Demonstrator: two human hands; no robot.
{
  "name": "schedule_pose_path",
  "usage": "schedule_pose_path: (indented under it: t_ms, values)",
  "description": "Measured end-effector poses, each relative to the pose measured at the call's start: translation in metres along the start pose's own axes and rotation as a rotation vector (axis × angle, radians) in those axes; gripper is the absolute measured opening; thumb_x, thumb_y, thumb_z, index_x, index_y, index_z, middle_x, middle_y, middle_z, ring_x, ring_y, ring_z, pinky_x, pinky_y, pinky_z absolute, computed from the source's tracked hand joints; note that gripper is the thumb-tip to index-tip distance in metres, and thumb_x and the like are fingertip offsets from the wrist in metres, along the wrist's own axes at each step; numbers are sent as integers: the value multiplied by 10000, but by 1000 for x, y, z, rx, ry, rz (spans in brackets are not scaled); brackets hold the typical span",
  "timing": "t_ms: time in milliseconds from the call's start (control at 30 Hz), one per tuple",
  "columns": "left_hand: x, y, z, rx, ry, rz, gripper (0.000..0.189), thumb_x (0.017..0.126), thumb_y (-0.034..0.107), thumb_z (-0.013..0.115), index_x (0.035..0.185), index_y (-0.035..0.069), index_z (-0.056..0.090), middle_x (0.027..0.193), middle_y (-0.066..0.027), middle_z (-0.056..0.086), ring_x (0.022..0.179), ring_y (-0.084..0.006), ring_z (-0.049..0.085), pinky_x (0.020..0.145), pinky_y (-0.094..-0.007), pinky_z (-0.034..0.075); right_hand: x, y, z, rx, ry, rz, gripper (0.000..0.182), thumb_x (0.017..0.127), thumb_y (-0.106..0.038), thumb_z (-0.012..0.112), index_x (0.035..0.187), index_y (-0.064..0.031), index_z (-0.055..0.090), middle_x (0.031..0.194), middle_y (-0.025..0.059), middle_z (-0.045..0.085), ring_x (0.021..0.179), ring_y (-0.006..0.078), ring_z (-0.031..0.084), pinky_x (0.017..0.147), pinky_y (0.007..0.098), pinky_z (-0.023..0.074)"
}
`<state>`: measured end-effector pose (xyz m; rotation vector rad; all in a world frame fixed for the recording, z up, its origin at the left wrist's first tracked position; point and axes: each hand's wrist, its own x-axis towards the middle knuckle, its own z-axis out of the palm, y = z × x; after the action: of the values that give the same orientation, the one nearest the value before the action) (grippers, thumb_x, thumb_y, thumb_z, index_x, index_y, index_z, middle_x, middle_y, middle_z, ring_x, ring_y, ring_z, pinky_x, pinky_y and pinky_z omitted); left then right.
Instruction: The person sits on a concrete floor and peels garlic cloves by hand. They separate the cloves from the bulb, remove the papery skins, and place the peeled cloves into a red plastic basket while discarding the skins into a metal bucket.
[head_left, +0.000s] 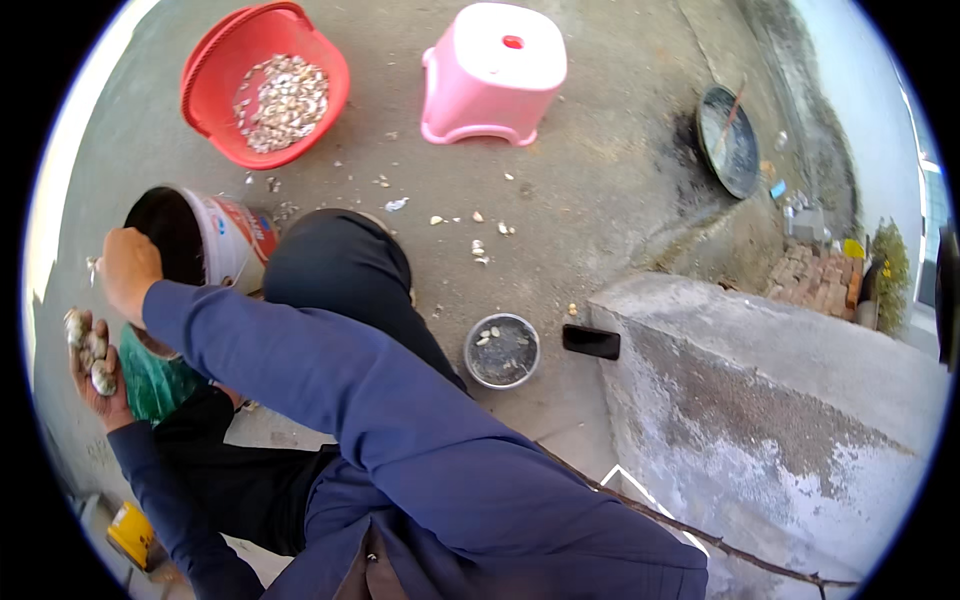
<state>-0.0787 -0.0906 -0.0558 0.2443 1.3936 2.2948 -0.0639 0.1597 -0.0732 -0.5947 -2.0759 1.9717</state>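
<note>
My left hand (101, 375) lies palm up at the far left, its fingers cupped around several pale, roundish pieces that look like garlic bulbs (103, 377). Above it, my right hand (131, 270) is closed at the mouth of a tipped plastic bucket (232, 240) with a dark inside. A small whitish thing (92, 266) shows at the right hand's outer side; whether it is held cannot be told. A green plastic bag (154, 375) lies between my left hand and my legs. Farther up, a red plastic basin (334, 67) holds many pale cloves.
A pink plastic stool (491, 82) stands beyond my knee. A small round bowl (502, 382) with a few cloves sits near a black smartphone (591, 342) by a concrete block (750, 330). A dark pan (727, 142) is at the upper right. Loose cloves dot the concrete floor.
</note>
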Motion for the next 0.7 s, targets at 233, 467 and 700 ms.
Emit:
schedule_pose_path:
  t_ms: [233, 467, 700]
  values:
    - [7, 3, 116, 229, 133, -10, 477, 930, 229, 671, 1329, 21, 514, 1183, -241, 656, 886, -221, 710, 496, -263, 576, -2, -33, -67, -130, -392, -215, 232, 853, -84, 662, 1056, -14, 751, 1013, 214, 733, 942, 412, 703, 870, 464, 552]
    - [-24, 1, 119, 114, 235, -111, 456, 863, 108, 745, 1288, 12, 610, 1060, -101, 686, 798, -142, 701, 550, -251, 581, -14, -57, -61, 262, -827, 123, 258, 974, -121, 680, 1154, 63, 691, 983, 128, 740, 802, 163, 724, 552, 263, 566]
    - [-29, 7, 121, 63, 323, -60, 467, 881, 60, 683, 1335, -15, 608, 1088, -90, 700, 916, -146, 668, 837, -302, 560, -23, -56, -55, 357, -845, 143, 285, 935, -5, 698, 1212, 53, 667, 1043, 129, 736, 828, 145, 713, 576, 245, 572]
